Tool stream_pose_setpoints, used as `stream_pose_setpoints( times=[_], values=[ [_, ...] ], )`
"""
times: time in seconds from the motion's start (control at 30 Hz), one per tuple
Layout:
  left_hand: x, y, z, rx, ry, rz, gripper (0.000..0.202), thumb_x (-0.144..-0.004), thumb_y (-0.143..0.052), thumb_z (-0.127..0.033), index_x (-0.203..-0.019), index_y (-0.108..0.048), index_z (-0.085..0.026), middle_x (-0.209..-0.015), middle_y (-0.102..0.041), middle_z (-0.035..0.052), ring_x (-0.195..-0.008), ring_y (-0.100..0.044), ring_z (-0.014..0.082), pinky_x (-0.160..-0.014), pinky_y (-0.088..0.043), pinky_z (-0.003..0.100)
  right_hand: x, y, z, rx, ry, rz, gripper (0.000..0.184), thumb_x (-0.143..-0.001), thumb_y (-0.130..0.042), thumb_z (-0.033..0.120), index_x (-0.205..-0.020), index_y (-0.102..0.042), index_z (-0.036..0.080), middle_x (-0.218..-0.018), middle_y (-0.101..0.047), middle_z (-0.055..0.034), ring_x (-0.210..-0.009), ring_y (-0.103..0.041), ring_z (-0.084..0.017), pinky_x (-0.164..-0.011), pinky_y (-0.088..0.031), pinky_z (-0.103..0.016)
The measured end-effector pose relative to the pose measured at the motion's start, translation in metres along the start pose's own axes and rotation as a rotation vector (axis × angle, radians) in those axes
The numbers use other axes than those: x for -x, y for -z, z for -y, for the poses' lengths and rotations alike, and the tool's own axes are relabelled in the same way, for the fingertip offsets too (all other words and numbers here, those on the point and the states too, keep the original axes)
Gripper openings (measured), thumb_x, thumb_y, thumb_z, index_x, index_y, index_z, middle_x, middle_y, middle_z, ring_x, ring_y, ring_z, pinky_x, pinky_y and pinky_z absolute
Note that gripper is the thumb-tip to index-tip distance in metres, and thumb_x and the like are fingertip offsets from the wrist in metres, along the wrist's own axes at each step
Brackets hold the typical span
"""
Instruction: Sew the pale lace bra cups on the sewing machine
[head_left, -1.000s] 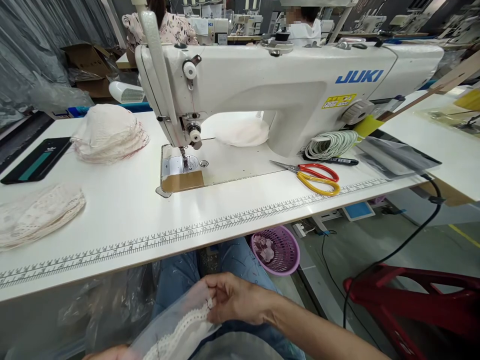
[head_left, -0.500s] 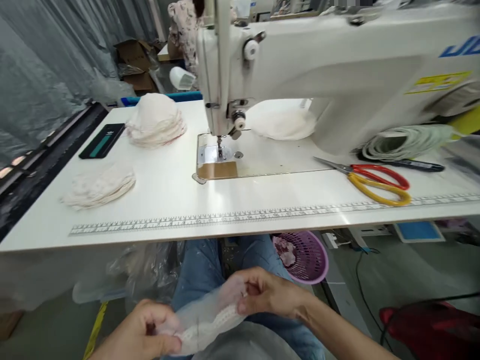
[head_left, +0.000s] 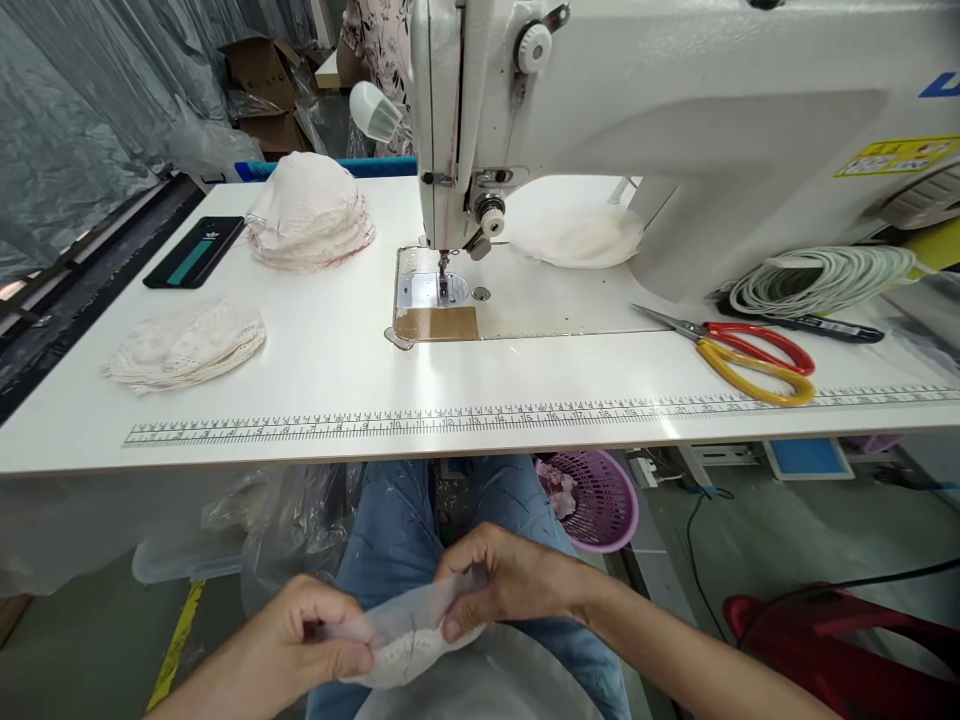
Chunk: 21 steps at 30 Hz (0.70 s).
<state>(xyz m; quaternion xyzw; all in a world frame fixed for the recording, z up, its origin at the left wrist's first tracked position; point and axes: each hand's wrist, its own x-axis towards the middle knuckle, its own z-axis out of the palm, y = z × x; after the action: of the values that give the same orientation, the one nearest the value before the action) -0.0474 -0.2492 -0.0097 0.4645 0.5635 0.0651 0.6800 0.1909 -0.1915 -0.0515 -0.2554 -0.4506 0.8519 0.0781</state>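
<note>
Over my lap, a small piece of sheer white fabric (head_left: pixel 412 640) with a lace-like patterned edge is stretched between both hands. My left hand (head_left: pixel 311 635) pinches its left end between thumb and fingers. At the other end, my right hand (head_left: pixel 499 580) grips it, thumb in front. A light grey rounded surface (head_left: pixel 487 680) lies under the fabric. Beyond the hands, on the white table (head_left: pixel 322 350), stands a sewing machine (head_left: pixel 450 150) with its needle over the metal plate. A low pile of white lace-edged pieces (head_left: pixel 187 345) lies at the table's left.
A taller stack of white pieces (head_left: pixel 307 215) stands by a dark phone (head_left: pixel 193 252). Red-and-yellow scissors (head_left: pixel 750 355) and coiled pale cord (head_left: pixel 825 280) lie right. White fabric (head_left: pixel 581 238) sits under the machine arm. A purple basket (head_left: pixel 600 500) stands below. A person (head_left: pixel 382 60) is behind.
Both hands have come a little closer together, and the fabric between them is less stretched out. The camera view has shifted slightly, and the picture is sharper.
</note>
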Motion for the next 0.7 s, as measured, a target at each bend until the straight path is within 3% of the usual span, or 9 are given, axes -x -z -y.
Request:
stream_pose_setpoints(
  times=[0.27,0.53,0.7],
  values=[
    [-0.0039,-0.0018,-0.0021,-0.022,-0.049,0.039,0.028,-0.073,-0.063,-0.035,-0.063,-0.073,-0.011,-0.053,-0.036,-0.0029,-0.052,-0.029,0.01,-0.05,-0.02,0.023,-0.0008,-0.0009,0.0053,0.081,0.085,0.065,0.041,-0.06,-0.078,0.045,-0.082,-0.073,0.011,-0.07,-0.061,0.0004,-0.062,-0.053,-0.008,-0.06,-0.042,-0.018],
    [-0.0036,0.001,0.0016,0.0,-0.036,0.064,0.027,-0.073,-0.064,-0.036,-0.063,-0.072,-0.012,-0.053,-0.034,-0.0041,-0.053,-0.027,0.0097,-0.05,-0.02,0.022,-0.0044,0.0015,0.0041,0.121,0.14,0.035,0.04,-0.058,-0.079,0.046,-0.071,-0.07,0.009,-0.067,-0.057,0.0011,-0.059,-0.05,-0.007,-0.054,-0.039,-0.017],
    [-0.0081,0.0005,0.0022,-0.095,-0.049,-0.01,0.035,-0.072,-0.065,-0.043,-0.062,-0.071,-0.011,-0.052,-0.037,-0.0037,-0.052,-0.03,0.0096,-0.049,-0.02,0.022,-0.0015,-0.0013,0.0057,0.284,0.163,-0.022,0.045,-0.058,-0.08,0.043,-0.091,-0.068,0.015,-0.071,-0.059,0.0025,-0.063,-0.053,-0.01,-0.058,-0.041,-0.018]
  ],
)
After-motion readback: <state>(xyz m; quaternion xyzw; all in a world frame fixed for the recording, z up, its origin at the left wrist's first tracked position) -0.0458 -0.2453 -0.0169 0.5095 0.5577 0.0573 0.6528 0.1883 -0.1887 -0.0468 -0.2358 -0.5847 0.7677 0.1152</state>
